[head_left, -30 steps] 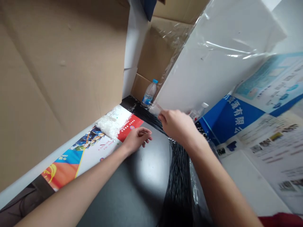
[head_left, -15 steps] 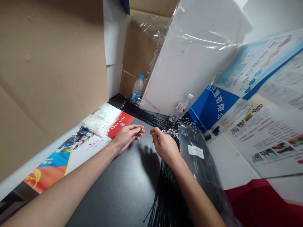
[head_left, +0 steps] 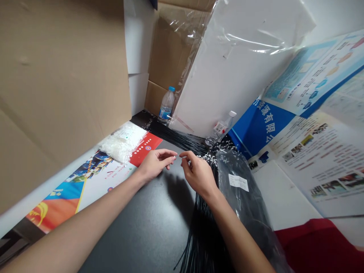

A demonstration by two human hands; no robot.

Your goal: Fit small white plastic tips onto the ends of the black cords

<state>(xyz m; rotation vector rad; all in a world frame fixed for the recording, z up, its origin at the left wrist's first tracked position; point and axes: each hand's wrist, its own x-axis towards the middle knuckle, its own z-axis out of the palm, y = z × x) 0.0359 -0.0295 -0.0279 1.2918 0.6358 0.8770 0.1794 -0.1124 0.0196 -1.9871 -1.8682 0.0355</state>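
Observation:
My left hand is closed in a pinch, with a tiny white piece at its fingertips. Facing it, my right hand pinches the end of a thin wire; most of that wire is hidden by the hand. The two sets of fingertips almost meet above the dark tabletop. Under and beside my right forearm lies a thick bundle of black wires, with many small white ends at its far end.
A clear bag of small white pieces lies on a printed sheet at left. More black wires stretch behind the hands. Two bottles, one blue-capped and one white-capped, stand at the back. A labelled plastic bag lies right.
My hands have come closer together, so the tip of the wire now reaches the left fingertips. The view has shifted slightly.

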